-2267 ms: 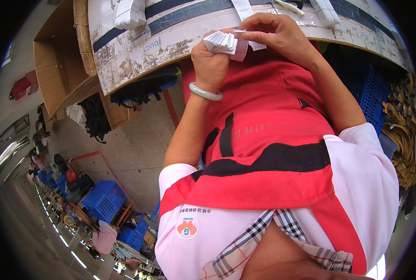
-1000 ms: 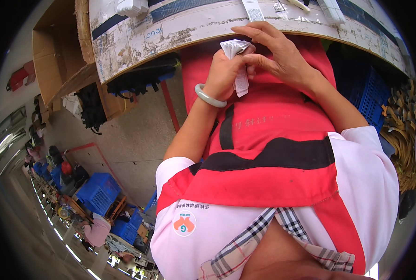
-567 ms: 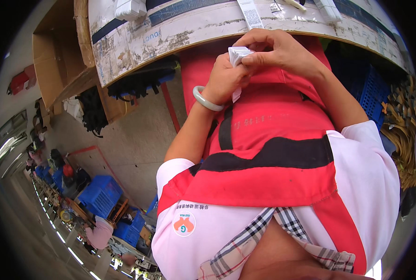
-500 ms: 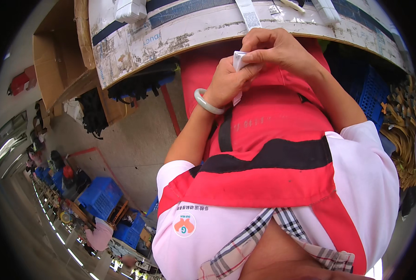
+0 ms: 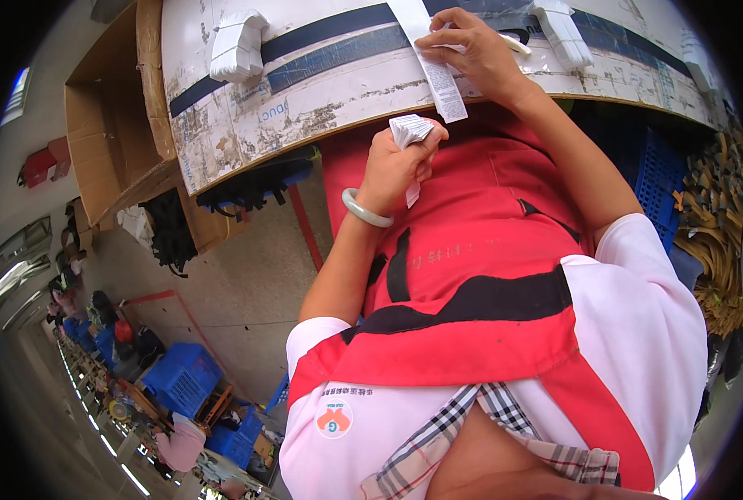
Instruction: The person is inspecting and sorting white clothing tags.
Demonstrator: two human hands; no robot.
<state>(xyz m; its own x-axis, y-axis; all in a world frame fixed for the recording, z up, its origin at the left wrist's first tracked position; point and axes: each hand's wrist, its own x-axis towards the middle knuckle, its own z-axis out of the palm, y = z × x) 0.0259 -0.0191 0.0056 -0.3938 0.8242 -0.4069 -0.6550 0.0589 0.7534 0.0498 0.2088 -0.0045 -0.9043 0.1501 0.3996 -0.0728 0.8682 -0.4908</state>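
Observation:
My left hand (image 5: 398, 171) is closed around a small bundle of folded white paper labels (image 5: 411, 129), whose fanned edges stick out above the thumb. A lower end of the bundle shows beneath the fingers. On the table, my right hand (image 5: 480, 60) reaches across a long white printed label strip (image 5: 442, 87), thumb and index finger drawn together on it. The strip's near end hangs just past the table edge, above my lap.
The worn white table (image 5: 321, 87) carries banded white label stacks at left (image 5: 238, 48) and right (image 5: 563, 37). A white-handled tool (image 5: 517, 43) lies beyond my right hand. An opened cardboard box (image 5: 109, 125) stands left; a blue crate (image 5: 662, 171) is under the table at right.
My hands have separated. The right hand has moved from the bundle up to the strip on the table; the left keeps the folded labels, now fanned, near my lap.

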